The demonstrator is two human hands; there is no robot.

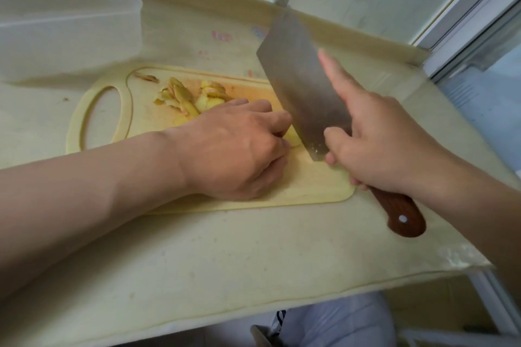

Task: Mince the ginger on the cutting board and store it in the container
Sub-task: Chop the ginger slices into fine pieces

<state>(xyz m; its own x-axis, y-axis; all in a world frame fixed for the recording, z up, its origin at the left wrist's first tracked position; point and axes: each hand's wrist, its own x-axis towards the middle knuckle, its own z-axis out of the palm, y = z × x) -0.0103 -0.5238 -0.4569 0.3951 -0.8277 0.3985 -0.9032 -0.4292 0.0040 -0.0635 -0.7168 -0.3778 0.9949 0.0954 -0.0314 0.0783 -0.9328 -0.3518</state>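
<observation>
On the cutting board (315, 186), the left hand (239, 146) curls over a ginger piece (293, 138) at its fingertips, while the right hand (377, 146) grips the cleaver (301, 84) just beside it, forefinger laid along the blade.

Matt steel cleaver blade (301, 87), glossy wooden handle (400, 213), plastic board (318, 189).

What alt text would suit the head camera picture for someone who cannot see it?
A person's right hand grips a cleaver by its wooden handle, forefinger along the blade, its edge against a piece of ginger that the left hand holds on a cutting board. Ginger scraps lie farther along the board, and a clear container stands beyond.
</observation>
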